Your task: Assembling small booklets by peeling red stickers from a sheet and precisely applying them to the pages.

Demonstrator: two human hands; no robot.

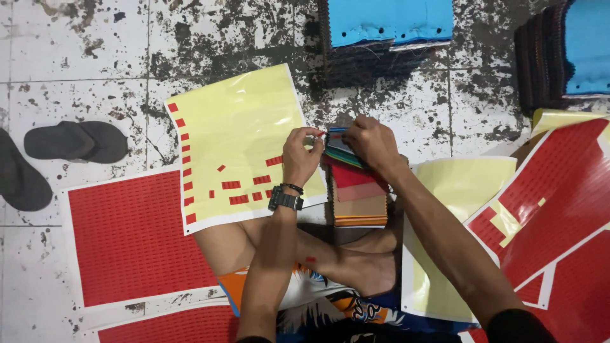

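Note:
My left hand, with a black watch on the wrist, pinches a small red sticker between thumb and finger. It holds the sticker against the top edge of a fanned stack of colour swatches that lies over my crossed legs. My right hand presses down on the upper end of that swatch stack, fingers curled over it. Just left of my left hand lies a yellow backing sheet with a few red stickers left on it.
Full red sticker sheets lie on the tiled floor at left and right. A peeled yellow sheet is under my right arm. Black sandals rest at far left. Piles of blue-topped swatch books stand at the top.

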